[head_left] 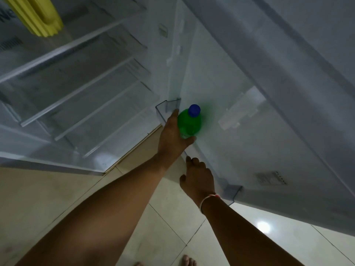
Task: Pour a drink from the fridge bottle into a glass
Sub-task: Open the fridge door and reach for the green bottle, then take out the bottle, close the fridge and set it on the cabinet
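A green bottle (190, 122) with a blue cap (194, 110) stands upright in the clear lower bin (162, 110) of the open fridge door (240, 104). My left hand (173, 135) reaches into the bin and wraps around the bottle's body, thumb under its near side. My right hand (198, 178) hangs just below, by the bin's front rim, fingers loosely curled and holding nothing. No glass is in view.
The fridge interior (76, 83) on the left shows several bare glass shelves. A yellow object (38, 14) sits at the top left. Tiled floor (134, 208) lies below, with my toes at the bottom edge.
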